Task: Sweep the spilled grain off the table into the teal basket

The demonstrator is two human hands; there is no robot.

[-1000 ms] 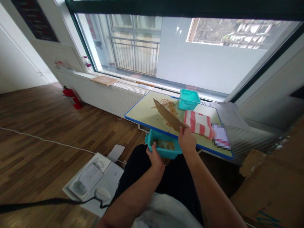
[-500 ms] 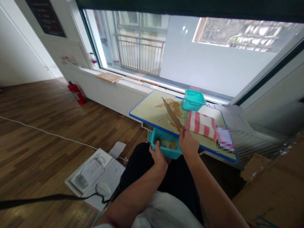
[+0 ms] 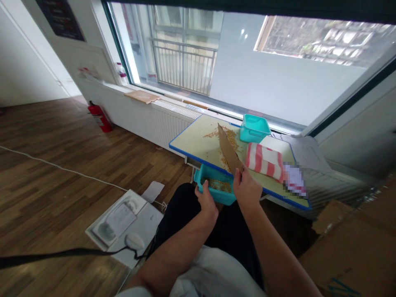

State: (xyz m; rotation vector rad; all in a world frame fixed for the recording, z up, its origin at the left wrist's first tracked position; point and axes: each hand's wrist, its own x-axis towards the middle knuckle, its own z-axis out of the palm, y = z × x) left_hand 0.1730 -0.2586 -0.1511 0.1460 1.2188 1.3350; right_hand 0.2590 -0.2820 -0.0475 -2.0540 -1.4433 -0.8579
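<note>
Meanwhile, right hand (image 3: 246, 190) clamped on cardboard (image 3: 228, 149); left hand (image 3: 206, 203) gripping teal tray (image 3: 216, 193); striped cloth (image 3: 264, 162) nearby.

The bench (image 3: 192, 140) is pale yellow with a blue edge. Little yellow grains (image 3: 213, 134) lie in a messy spread near the middle of it, and a small teal plastic box (image 3: 254, 128) sits at the far side, just past them. A red and white striped cloth (image 3: 264, 161) lies near the right end, with a blurry white and pink thing (image 3: 294, 180) touching it.
</note>
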